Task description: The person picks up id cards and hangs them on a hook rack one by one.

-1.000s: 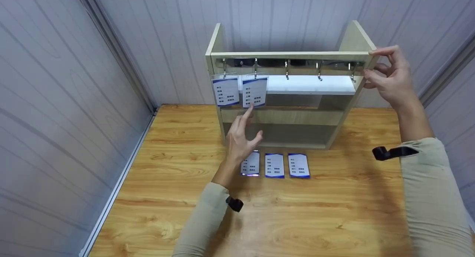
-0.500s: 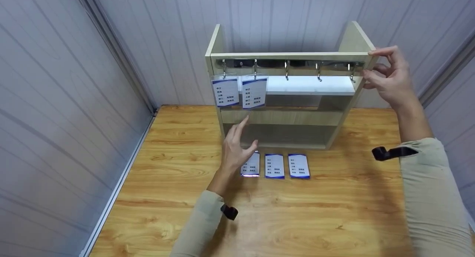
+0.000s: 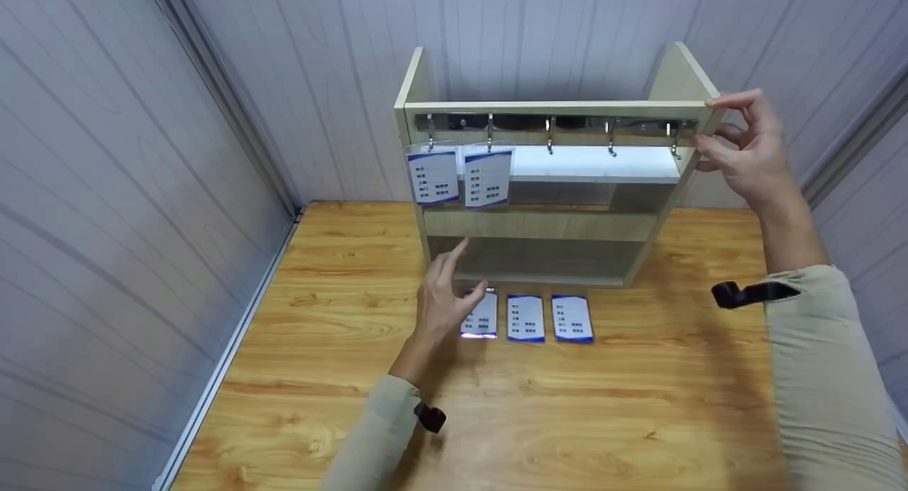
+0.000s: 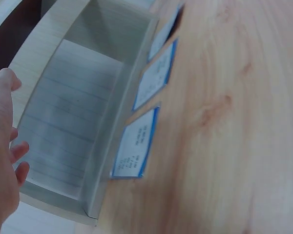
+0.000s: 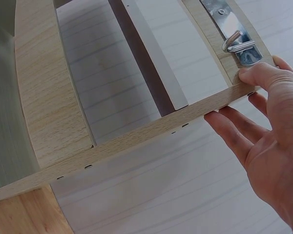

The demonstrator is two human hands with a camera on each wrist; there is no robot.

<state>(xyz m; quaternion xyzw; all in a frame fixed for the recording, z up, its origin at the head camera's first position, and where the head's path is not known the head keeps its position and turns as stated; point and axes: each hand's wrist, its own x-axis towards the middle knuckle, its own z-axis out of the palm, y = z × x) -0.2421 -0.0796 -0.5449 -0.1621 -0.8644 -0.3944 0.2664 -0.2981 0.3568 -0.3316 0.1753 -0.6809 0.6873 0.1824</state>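
While the right hand steadies the rack, the scene reads as follows:

Right hand (image 3: 745, 150): raised at the top right corner of the wooden rack (image 3: 546, 225); thumb on the front edge of the top rail, fingers (image 5: 234, 131) straight along the outer side panel; its grip is spread and pressed flat against the wood, curled round nothing.

Left hand (image 3: 443, 299): hovering low over the surface (image 3: 567, 420), just in front of the rack's bottom shelf; its grip is spread, fingers relaxed and apart, holding nothing; nearest to the leftmost card, whose left edge it hides in the head view; whether it touches that card cannot be told.

Rack: standing upright at the back of the surface against the ribbed wall (image 3: 284, 86); a metal strip with five hooks (image 3: 548, 135) runs under the top rail.

Hanging cards: two blue-edged cards (image 3: 460, 177) hang side by side from the two left hooks; the other three hooks are bare.

Loose cards: three cards (image 3: 526, 318) lie flat in a row on the surface just in front of the rack; the left wrist view shows them (image 4: 136, 141) close beside the rack's base.

Sleeves: beige on both arms; a black strap (image 3: 752, 292) at the right wrist.
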